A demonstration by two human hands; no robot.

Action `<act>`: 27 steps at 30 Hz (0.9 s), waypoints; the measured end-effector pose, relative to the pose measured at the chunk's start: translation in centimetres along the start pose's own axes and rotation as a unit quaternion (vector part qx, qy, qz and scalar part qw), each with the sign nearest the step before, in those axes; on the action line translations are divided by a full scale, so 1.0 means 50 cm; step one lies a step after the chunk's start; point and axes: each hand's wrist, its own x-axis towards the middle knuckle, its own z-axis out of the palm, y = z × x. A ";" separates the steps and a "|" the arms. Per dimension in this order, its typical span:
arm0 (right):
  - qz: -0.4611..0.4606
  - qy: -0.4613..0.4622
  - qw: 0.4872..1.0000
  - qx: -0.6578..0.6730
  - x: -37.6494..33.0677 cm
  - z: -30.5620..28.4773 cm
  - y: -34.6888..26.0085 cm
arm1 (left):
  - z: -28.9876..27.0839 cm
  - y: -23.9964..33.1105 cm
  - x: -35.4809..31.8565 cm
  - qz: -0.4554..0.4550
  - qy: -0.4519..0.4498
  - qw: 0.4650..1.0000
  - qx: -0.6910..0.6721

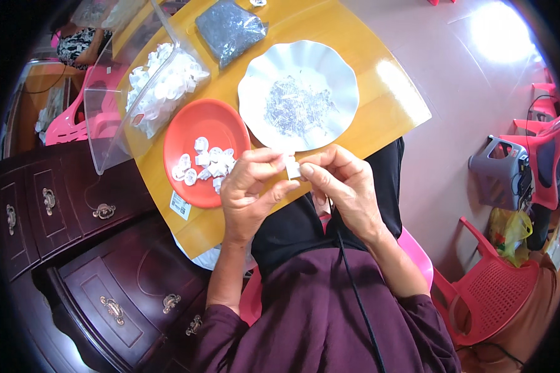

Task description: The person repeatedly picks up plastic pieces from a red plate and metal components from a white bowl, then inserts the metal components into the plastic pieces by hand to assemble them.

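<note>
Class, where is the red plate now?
In the head view, the red plate lies left of centre on the table, below-left of the white dish, with the left hand by its right edge.

small white blocky piece (294,170), pinched between left hand (247,198) and right hand (347,194), partly covered

Dark wooden drawers (115,280) (with ornate metal handles (111,309)) stand left; a pink chair (503,292), grey stool (493,175) and yellowish bag (509,233), right

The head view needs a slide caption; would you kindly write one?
Left hand and right hand hold a small white piece near a red plate.
</note>
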 end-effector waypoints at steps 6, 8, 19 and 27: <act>-0.192 0.090 0.884 -0.418 0.108 -0.039 -0.052 | -0.146 0.067 0.153 0.170 0.157 0.954 0.191; -0.184 0.114 0.867 -0.449 0.134 -0.050 -0.070 | -0.253 0.078 0.210 0.235 0.223 0.900 0.293; -0.179 0.095 0.813 -0.546 0.193 -0.051 -0.063 | -0.356 0.046 0.247 0.198 0.246 0.830 0.460; -0.194 0.094 0.812 -0.541 0.188 -0.037 -0.068 | -0.353 0.050 0.247 0.218 0.246 0.807 0.490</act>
